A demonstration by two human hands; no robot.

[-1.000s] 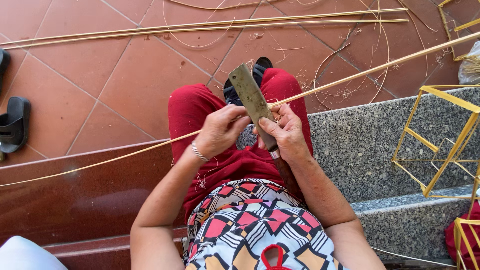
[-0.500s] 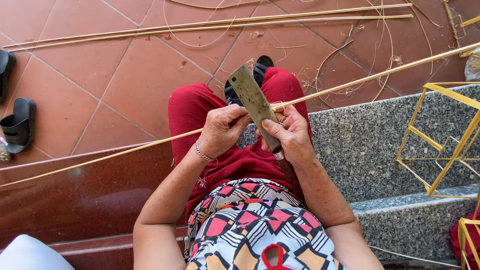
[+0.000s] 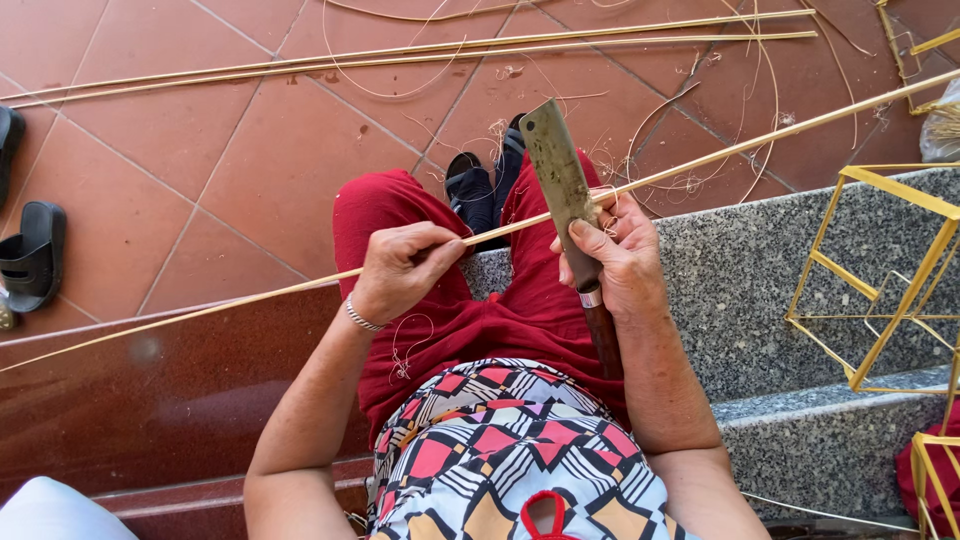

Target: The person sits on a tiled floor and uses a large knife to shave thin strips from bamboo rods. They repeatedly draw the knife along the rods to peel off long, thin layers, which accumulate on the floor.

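I saw my left hand [image 3: 400,268] pinching the long bamboo strip [image 3: 250,299] over the red-trousered lap, while my right hand [image 3: 612,262] gripped the cleaver [image 3: 562,196], blade against the strip.

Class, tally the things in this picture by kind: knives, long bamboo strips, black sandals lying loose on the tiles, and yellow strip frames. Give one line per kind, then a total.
Knife: 1
Bamboo strips: 3
Sandals: 2
Frames: 3
Total: 9
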